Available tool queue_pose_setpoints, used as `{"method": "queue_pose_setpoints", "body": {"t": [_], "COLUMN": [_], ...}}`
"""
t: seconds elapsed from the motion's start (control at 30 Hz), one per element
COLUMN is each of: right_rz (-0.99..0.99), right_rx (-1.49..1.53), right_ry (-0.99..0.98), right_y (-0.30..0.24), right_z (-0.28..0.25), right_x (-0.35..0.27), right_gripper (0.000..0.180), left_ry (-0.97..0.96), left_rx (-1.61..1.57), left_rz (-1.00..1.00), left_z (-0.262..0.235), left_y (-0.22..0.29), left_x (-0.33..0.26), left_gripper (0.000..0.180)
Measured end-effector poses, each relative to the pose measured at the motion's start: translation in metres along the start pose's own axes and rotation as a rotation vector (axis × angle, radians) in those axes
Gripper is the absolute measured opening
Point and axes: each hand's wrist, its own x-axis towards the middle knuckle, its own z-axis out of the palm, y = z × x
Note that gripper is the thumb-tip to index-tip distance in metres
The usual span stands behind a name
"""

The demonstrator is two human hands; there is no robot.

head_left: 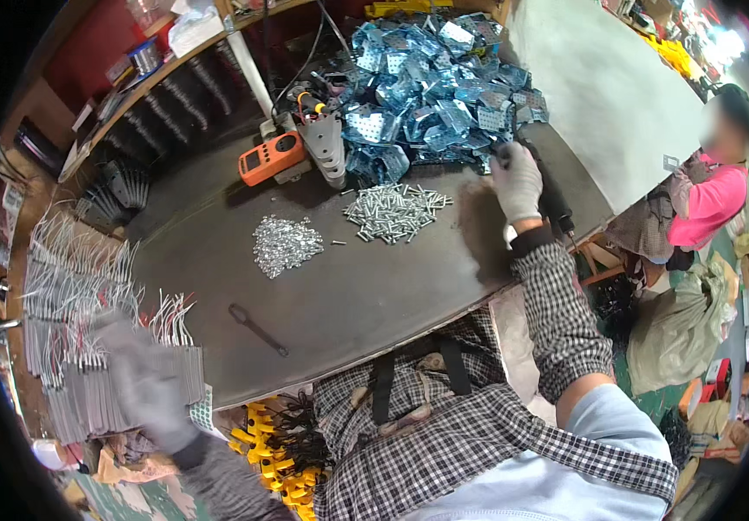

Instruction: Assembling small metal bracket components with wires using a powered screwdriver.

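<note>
My left hand [144,382], in a grey glove and smeared by motion, is over a stack of flat grey parts with white and red wires [79,382]; whether it grips one is unclear. At the pile's right edge my right hand [518,184], also gloved, has its fingers curled; what they hold, if anything, is hidden. Just right of it is a black power screwdriver [553,195]. A heap of blue-wrapped perforated metal pieces [435,95] rises beyond. Nearer are a heap of silver screws [396,213], a heap of small nuts [286,246] and a dark wrench [258,330].
An orange meter [272,160] and grey metal brackets [324,148] stand left of the blue heap. Yellow parts with black cords [279,451] are below the table's near edge. A person in pink [711,204] is at the right, near a large sack [683,326].
</note>
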Motion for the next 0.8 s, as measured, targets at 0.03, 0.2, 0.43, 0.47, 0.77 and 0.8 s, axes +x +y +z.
{"method": "queue_pose_setpoints", "body": {"t": [0.03,0.2,0.43,0.47,0.77,0.8], "right_rz": [-0.052,-0.065,-0.068,-0.143,-0.820,-0.779], "right_rx": [-0.088,0.217,0.664,0.747,0.836,0.644], "right_ry": [-0.037,-0.403,-0.812,-0.881,-0.735,-0.633], "right_y": [-0.014,0.014,-0.013,-0.020,-0.162,-0.177], "right_z": [-0.001,-0.012,-0.084,-0.083,-0.047,-0.033], "right_x": [0.005,0.026,-0.012,-0.024,-0.073,-0.066], "right_gripper": [0.027,0.021,0.024,0.022,0.018,0.016], "left_ry": [0.027,0.094,0.096,0.113,-0.006,0.092], "left_rx": [-0.286,-0.804,-0.612,-0.395,-0.110,-0.138], "left_rz": [-0.172,-0.534,-0.731,-0.689,-0.790,-0.703], "left_z": [0.035,0.071,0.069,0.071,0.090,0.083], "left_y": [-0.051,-0.194,-0.225,-0.228,-0.215,-0.212], "left_x": [0.013,0.019,0.022,0.021,-0.002,-0.005], "left_gripper": [0.046,0.051,0.051,0.050,0.042,0.039]}}
